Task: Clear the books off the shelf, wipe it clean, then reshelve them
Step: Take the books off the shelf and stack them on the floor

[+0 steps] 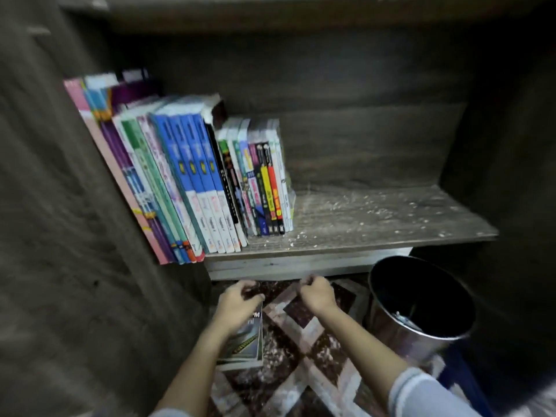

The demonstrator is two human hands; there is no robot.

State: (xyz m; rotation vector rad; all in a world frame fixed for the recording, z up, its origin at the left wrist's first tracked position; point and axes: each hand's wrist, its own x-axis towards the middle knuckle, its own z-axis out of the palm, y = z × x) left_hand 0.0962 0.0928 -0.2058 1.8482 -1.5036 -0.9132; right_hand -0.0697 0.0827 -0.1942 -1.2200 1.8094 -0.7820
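A row of colourful books stands on the left half of the grey wooden shelf, leaning left. The shelf's right half is bare and speckled with dust and white crumbs. Below the shelf, a small stack of books lies on the patterned floor. My left hand is over the stack's far end with its fingers curled; whether it grips the top book is hidden. My right hand hovers to the right of the stack, fingers curled, holding nothing I can see.
A shiny metal bin with a dark inside stands on the floor at the right, just under the shelf's front edge. Dark wooden side walls close in on both sides. The tiled floor has a brown and white diamond pattern.
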